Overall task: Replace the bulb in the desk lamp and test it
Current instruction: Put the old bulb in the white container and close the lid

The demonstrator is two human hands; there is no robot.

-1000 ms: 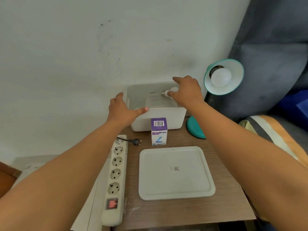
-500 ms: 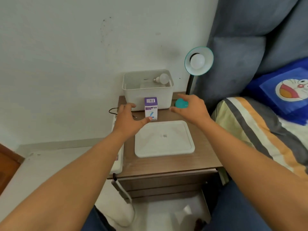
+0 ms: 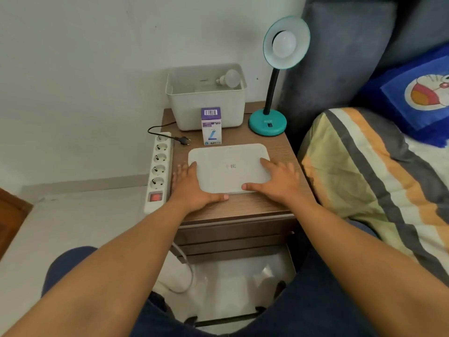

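Nearest, two bare arms reaching forward over dark blue trouser legs. At the near edge of the brown worktop (image 3: 243,205), both hands flat at the white lid (image 3: 229,167). Left hand (image 3: 192,186) at the lid's left corner, fingers (image 3: 181,170) spread out and flat on the wood beside it, thumb lying along the lid's near edge. Right hand (image 3: 279,177) at the lid's right corner, fingers spread on top of the lid, thumb pointing left along its near edge. Not pinching anything, just resting on it.

To the left, hanging off the side of the worktop, a long white power strip (image 3: 158,171) with a red switch at its near end. By its far end, a loose black plug (image 3: 183,140), in none of the sockets.

Just behind the lid, a small purple and white bulb box (image 3: 211,126) standing up. Right behind that, touching it or very close, a white bin (image 3: 206,103) with one white bulb (image 3: 229,78) lying on its side inside, at the back right.

To the right of the bin, a teal desk lamp (image 3: 267,122) with a black bendy neck. Up in its round shade, a second white bulb, the lamp bulb (image 3: 283,43), not lit.

On the far right, a striped blanket (image 3: 364,171) on a bed, and a blue cartoon pillow (image 3: 413,93) past it
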